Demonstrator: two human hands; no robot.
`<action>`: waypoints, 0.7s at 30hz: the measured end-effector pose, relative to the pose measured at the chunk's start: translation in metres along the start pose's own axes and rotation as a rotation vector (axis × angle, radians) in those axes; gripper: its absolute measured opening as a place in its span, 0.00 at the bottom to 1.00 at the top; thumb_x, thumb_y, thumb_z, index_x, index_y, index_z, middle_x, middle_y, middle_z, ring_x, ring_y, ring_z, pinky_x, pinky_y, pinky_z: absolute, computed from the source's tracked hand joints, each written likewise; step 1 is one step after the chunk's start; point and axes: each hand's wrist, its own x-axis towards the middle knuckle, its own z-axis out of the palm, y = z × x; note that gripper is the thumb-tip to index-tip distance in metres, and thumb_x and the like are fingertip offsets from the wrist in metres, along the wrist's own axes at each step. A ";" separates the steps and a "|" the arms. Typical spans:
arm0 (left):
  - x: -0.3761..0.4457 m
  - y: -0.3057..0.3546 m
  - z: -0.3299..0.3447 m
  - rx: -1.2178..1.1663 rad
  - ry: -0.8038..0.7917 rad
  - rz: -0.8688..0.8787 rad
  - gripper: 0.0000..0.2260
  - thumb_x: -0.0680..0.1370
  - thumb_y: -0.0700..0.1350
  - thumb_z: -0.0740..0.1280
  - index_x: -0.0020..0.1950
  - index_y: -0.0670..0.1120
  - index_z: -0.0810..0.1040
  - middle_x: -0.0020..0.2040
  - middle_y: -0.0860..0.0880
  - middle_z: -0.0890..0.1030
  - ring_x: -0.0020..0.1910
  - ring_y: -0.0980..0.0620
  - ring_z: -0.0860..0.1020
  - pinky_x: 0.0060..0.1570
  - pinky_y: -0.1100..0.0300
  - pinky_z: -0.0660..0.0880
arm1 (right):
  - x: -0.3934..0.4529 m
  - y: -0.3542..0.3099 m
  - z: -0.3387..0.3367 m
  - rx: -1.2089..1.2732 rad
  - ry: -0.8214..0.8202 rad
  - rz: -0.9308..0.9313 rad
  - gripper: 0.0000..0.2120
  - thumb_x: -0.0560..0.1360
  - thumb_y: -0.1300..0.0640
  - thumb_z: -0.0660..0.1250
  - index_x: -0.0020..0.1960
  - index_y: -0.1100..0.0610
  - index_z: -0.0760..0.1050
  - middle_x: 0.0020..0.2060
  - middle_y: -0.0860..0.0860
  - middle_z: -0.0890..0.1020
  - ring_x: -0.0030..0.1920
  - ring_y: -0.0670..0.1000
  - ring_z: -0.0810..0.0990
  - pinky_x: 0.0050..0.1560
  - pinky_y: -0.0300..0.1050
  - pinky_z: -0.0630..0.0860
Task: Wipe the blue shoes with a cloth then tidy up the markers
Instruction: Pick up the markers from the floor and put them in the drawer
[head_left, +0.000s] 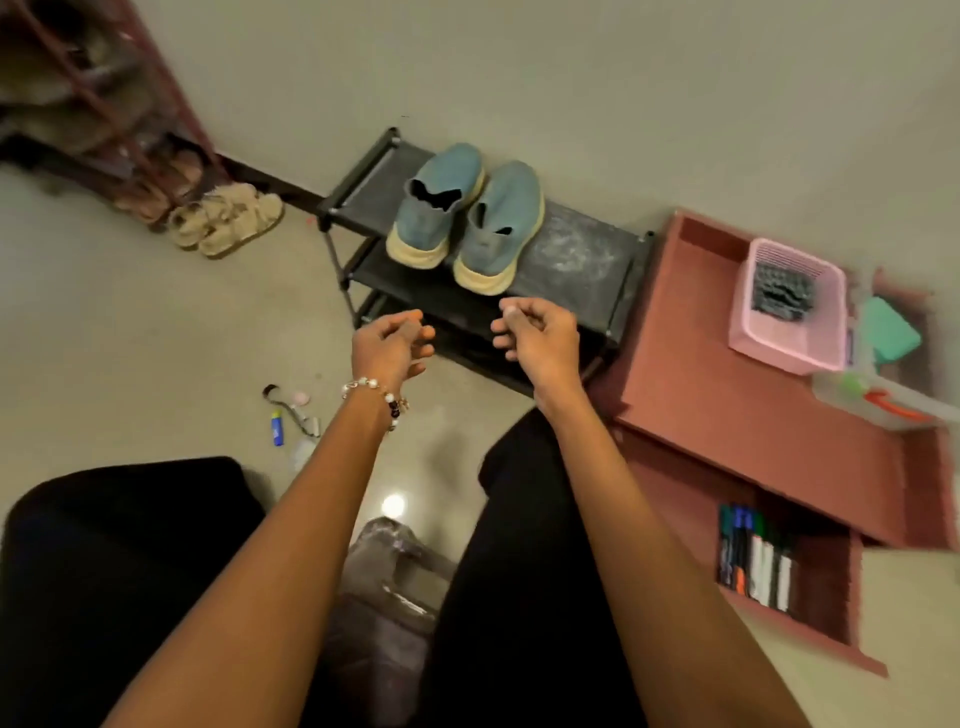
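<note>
- No text, label, brand, number or sign can be read anywhere.
- Markings on the small blue object (277, 428) left of the shoe rack (571, 254) are blurred beyond reading.

Bare rack top (576, 254) right of the shoes (467, 213) — wall (571, 78) close behind.
</note>
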 end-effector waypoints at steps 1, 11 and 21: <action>0.014 -0.006 -0.023 0.017 0.042 -0.014 0.07 0.79 0.42 0.64 0.56 0.45 0.79 0.41 0.50 0.83 0.36 0.53 0.79 0.38 0.60 0.76 | 0.006 0.006 0.024 -0.037 -0.053 0.028 0.06 0.78 0.59 0.63 0.49 0.55 0.79 0.38 0.54 0.84 0.35 0.47 0.80 0.33 0.35 0.74; 0.147 -0.112 -0.179 0.044 0.344 -0.324 0.06 0.78 0.42 0.64 0.52 0.43 0.80 0.40 0.48 0.83 0.33 0.52 0.78 0.32 0.60 0.72 | 0.064 0.144 0.198 -0.442 -0.450 0.317 0.06 0.78 0.59 0.63 0.46 0.58 0.78 0.37 0.55 0.82 0.30 0.48 0.77 0.30 0.39 0.72; 0.280 -0.226 -0.220 0.116 0.344 -0.495 0.05 0.78 0.42 0.64 0.44 0.45 0.79 0.39 0.46 0.82 0.34 0.50 0.78 0.34 0.59 0.73 | 0.159 0.313 0.301 -0.916 -0.621 0.332 0.09 0.73 0.62 0.67 0.53 0.58 0.79 0.50 0.58 0.82 0.49 0.57 0.81 0.52 0.48 0.78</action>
